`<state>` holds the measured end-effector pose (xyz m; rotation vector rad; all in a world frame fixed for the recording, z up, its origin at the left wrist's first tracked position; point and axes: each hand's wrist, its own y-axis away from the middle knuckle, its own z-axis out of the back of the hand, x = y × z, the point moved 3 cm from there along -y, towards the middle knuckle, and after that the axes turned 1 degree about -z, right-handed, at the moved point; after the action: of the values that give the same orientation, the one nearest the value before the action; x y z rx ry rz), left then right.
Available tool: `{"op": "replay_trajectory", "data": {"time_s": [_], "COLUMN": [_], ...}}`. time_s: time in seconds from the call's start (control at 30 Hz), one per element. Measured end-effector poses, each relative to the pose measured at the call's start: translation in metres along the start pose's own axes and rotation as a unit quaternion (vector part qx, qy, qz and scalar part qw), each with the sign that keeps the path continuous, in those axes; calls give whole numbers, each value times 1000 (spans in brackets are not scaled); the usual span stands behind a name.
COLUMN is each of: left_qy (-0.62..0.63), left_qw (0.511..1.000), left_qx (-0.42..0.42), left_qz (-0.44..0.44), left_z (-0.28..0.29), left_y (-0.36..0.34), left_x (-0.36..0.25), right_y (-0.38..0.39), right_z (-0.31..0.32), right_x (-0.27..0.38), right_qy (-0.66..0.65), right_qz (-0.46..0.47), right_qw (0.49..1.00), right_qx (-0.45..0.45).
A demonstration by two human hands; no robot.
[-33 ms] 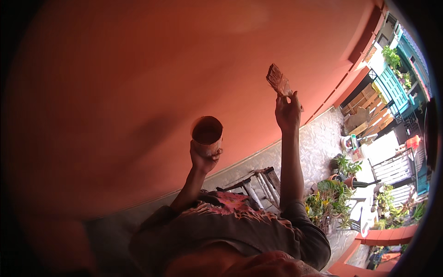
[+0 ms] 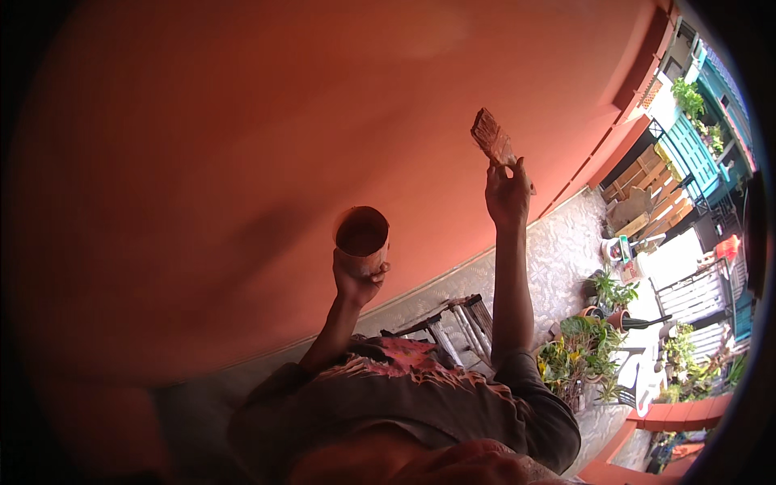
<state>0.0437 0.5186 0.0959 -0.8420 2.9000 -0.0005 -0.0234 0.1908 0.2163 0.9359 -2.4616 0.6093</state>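
A broad orange wall (image 2: 267, 129) fills the view; potted plants (image 2: 578, 356) and teal shutters (image 2: 687, 149) sit toward three o'clock in daylight.

Left arm: bent at the elbow, forearm rising toward 12 o'clock from the chest.
Left hand (image 2: 358, 277): raised at mid-height, fingers curled closed in a cupping grasp, thumb on the right.
Right arm: stretched nearly straight up toward 12 o'clock, bare from the sleeve.
Right hand (image 2: 507, 194): higher than the left, at about 1 o'clock from it, fingers pinched shut at the top.
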Motion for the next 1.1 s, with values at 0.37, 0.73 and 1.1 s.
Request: {"op": "replay_trajectory", "data": {"time_s": [0.37,0.73,1.1], "left_qy": [7,-27,-46], "left_qw": [998,996,991], "left_qx": [19,20,1], "left_qz": [-65,-81,-122], "left_z": [14,13,18], "left_y": [24,12,19], "left_x": [-12,-21,-25], "right_y": [-83,-122,-259], "right_z": [-54,-125,13], "right_x": [43,65,212], "right_qy": [-142,112,276], "right_qz": [46,172,457], "right_qw": [980,957,808], "right_qx": [135,205,-248]}}
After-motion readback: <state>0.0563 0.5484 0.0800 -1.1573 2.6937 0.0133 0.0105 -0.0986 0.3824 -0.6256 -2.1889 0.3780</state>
